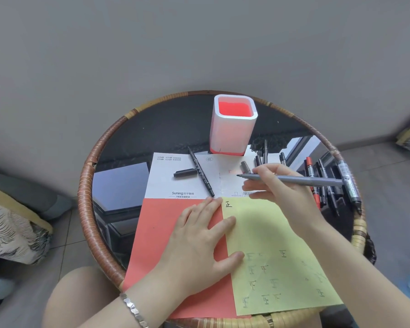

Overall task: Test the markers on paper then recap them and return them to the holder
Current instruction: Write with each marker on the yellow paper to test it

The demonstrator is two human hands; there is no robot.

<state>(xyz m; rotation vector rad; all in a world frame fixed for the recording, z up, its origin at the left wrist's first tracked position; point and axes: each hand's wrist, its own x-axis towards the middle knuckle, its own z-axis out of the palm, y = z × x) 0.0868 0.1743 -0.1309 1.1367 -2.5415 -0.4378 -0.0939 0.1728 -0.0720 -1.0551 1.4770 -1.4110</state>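
Right hand (277, 185) has fingers and thumb curled round the grey marker (294, 179) in a writing grip. It's uncapped, tip pointing left, held just above the top edge of the yellow paper (282, 256), not touching it as far as I can tell. Left hand (204, 235) is flat with fingers spread, holding nothing, pressing across the seam where the yellow paper overlaps the red paper (163, 245). The yellow paper carries a lot of test marks, most of them faint, plus one dark mark in the top-left corner (229, 204), so testing looks well underway. A grey cap (245, 166) lies just behind the right hand, probably this marker's. A thin black marker (200, 172) lies on the white printed sheet (182, 176) with a loose black cap (185, 173) beside it, so recapping is pending there too. A pile of markers (324, 185), red and black, lies at the right side of the round table (88, 185); I can't tell which have been tested. The holder (233, 125) stands upright at the back of the table, white outside and red inside. No markers are visible in it from this angle, so my read is zero returned and recap plus return is all left to do.
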